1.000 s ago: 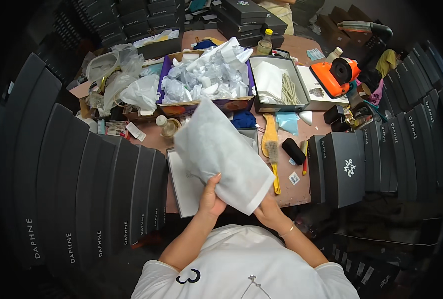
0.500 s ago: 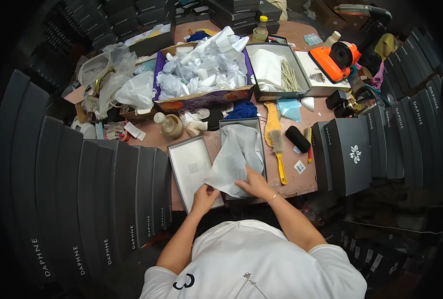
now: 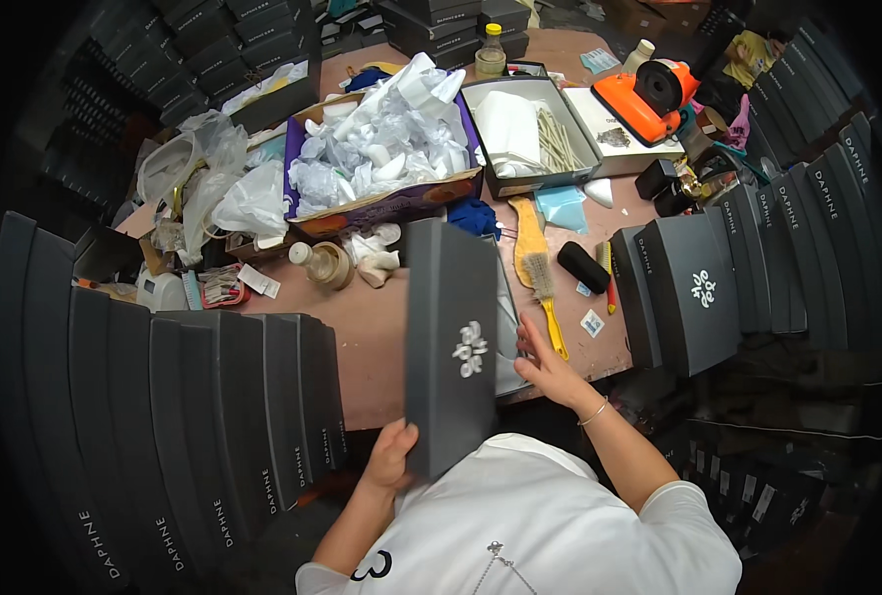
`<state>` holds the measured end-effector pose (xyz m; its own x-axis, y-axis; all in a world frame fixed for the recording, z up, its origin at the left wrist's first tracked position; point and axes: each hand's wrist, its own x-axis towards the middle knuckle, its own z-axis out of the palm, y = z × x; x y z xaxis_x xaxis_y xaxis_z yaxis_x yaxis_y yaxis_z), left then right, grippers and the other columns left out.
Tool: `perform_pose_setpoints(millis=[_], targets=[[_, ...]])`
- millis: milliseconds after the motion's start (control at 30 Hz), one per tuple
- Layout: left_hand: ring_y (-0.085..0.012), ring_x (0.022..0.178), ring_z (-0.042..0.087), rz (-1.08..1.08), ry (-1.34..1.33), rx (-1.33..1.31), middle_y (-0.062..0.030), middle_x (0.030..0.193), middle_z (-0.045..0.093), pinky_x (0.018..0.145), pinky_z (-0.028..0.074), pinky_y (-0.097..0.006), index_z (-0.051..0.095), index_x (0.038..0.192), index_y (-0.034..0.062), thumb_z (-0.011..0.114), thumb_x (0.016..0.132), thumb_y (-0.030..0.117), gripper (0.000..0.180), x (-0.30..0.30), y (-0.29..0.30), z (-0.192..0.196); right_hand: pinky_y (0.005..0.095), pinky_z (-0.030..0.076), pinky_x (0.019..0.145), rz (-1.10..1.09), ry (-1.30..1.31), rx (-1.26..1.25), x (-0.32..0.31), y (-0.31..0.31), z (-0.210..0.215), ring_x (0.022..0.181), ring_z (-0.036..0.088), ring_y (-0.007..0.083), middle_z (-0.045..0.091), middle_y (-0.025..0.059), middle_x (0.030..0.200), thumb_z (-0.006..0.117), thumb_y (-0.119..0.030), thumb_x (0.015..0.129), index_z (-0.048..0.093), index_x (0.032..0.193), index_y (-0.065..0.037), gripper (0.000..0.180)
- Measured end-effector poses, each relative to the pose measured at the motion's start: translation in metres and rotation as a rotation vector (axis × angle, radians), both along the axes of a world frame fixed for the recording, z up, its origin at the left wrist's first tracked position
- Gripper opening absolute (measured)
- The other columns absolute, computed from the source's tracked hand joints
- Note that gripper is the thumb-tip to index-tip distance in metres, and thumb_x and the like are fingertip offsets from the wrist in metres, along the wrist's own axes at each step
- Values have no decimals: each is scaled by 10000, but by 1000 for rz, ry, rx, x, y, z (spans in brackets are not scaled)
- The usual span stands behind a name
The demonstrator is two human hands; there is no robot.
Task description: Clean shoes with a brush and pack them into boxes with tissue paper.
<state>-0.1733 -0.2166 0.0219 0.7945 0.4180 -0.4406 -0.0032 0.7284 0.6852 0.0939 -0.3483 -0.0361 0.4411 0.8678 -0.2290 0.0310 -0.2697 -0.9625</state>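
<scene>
A dark grey shoebox lid (image 3: 449, 347) with a white emblem stands tilted on edge in front of me. My left hand (image 3: 391, 456) is closed round its near lower corner. Behind the lid and to its right lies the open box base (image 3: 507, 288), mostly hidden by it. A strip of pale tissue paper (image 3: 506, 347) shows inside. My right hand (image 3: 552, 372) is at the right near side of the base, fingers apart and holding nothing. Whether its fingertips touch the box rim I cannot tell.
Shoebox stacks (image 3: 233, 397) line the left, with more boxes (image 3: 694, 297) on the right. Farther back are a carton (image 3: 386, 213) of crumpled plastic, a box (image 3: 585, 178) of paper and sticks, and an orange machine (image 3: 639, 104). A yellow-handled brush (image 3: 550, 317) and black case (image 3: 583, 268) lie right.
The lid, earlier lying inside-up left of the base, is now raised and turned in my left hand, which has let go of the tissue. My right hand has moved off the tissue to the right.
</scene>
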Motion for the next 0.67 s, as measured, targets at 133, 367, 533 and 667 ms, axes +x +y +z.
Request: perform_pose_setpoints(millis=[133, 367, 533, 667], targets=[[-176, 1147, 497, -12, 199, 571, -93, 1215, 562, 973, 398, -309, 482, 1271, -24, 613, 923, 306, 497, 60, 27, -58, 268, 488, 818, -242, 152, 48, 16, 20, -27, 990, 578, 135, 589, 120, 1115, 643, -204, 895, 190, 1497, -62, 766], [-281, 1191, 513, -1, 320, 640, -212, 1271, 533, 983, 408, -368, 387, 1370, -45, 616, 907, 234, 587, 84, 36, -117, 389, 480, 866, -123, -464, -121, 37, 63, -64, 1010, 614, 375, 569, 263, 1205, 617, -293, 887, 399, 1354, 47, 617], [-210, 1094, 575, -181, 397, 556, -175, 1201, 590, 927, 440, -305, 441, 1318, -61, 565, 944, 217, 482, 53, -1, -119, 424, 444, 891, -127, -357, -260, 26, 40, -56, 1026, 576, 380, 601, 275, 1098, 578, -375, 900, 559, 1238, -5, 501], [-159, 1094, 561, -340, 294, 134, -117, 1223, 589, 939, 437, -284, 407, 1391, 34, 642, 909, 246, 577, 40, 34, -151, 439, 436, 888, -176, -439, -347, 20, 47, -86, 989, 585, 391, 630, 272, 1041, 543, -429, 913, 611, 1191, -22, 497]])
